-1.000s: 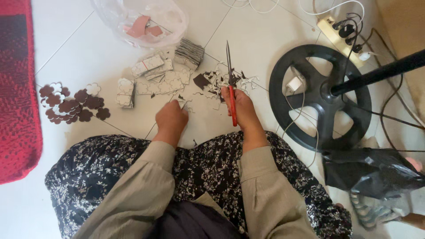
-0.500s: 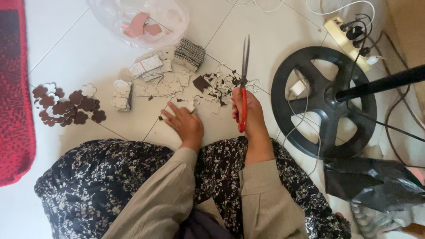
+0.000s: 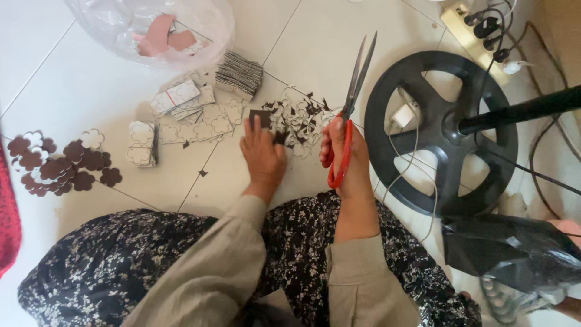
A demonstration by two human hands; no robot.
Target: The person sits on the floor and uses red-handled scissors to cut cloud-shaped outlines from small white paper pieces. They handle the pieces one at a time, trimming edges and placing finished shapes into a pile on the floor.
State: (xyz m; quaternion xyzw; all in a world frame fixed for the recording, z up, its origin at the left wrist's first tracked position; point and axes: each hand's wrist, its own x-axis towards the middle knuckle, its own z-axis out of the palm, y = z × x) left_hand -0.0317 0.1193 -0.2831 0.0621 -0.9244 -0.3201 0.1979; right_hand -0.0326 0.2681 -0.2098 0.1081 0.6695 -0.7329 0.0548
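Since the earlier frame, your left hand (image 3: 261,156) has moved forward across the floor (image 3: 315,54) to the scrap pile (image 3: 296,118). It now lies flat, fingers extended, fingertips on a dark square piece (image 3: 260,117). Your right hand (image 3: 348,158) grips the red-handled scissors (image 3: 350,109), blades nearly closed and pointing away from you. Pinch one piece only and lift it clear of the offcuts. Keep the blade tips off your left fingers.
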